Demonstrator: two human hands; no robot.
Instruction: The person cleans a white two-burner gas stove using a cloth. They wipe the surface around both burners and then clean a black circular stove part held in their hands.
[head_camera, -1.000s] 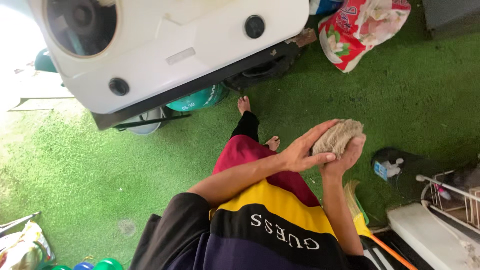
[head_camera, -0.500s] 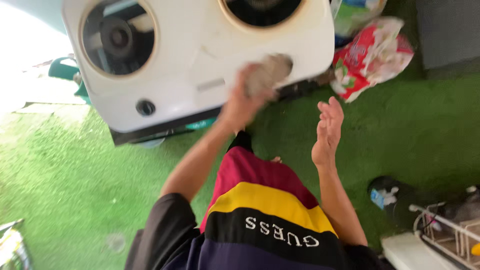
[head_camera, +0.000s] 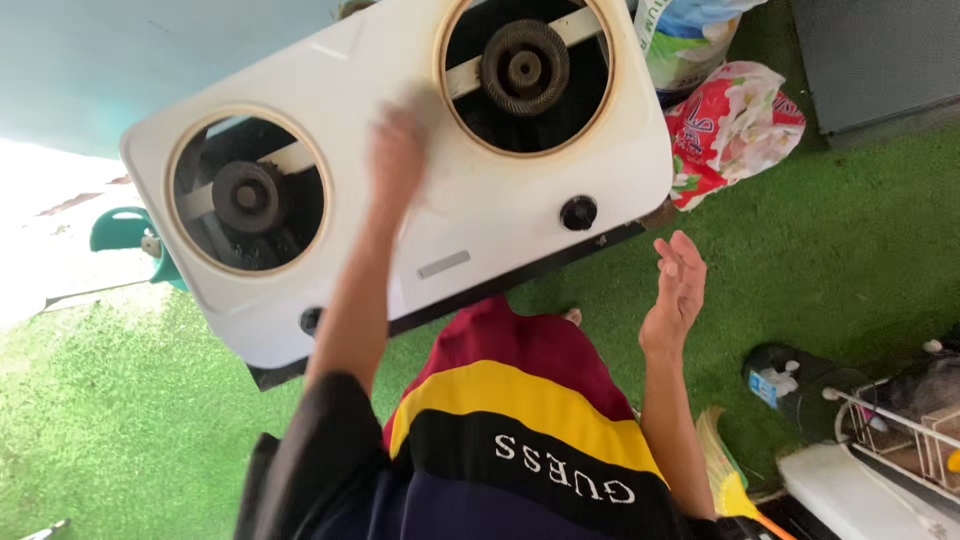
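A white two-burner gas stove stands tilted on green turf in front of me, with dark burners and black knobs. My left hand is stretched out onto the stove top between the two burners, blurred by motion. It is closed on a grey-brown cloth that is almost hidden under the fingers. My right hand hangs in the air just off the stove's front right corner, fingers apart and holding nothing. My lap in red, yellow and dark clothing fills the bottom middle.
A red flowered plastic bag and a blue-white sack lie behind the stove's right end. A grey cabinet stands at top right. A white wire rack, a dark container and a yellow broom sit at lower right. A green plastic vessel is at left.
My left hand took the cloth from between both hands and carried it up and left onto the stove top. My right hand let go and opened. The view tilted up, showing both burners.
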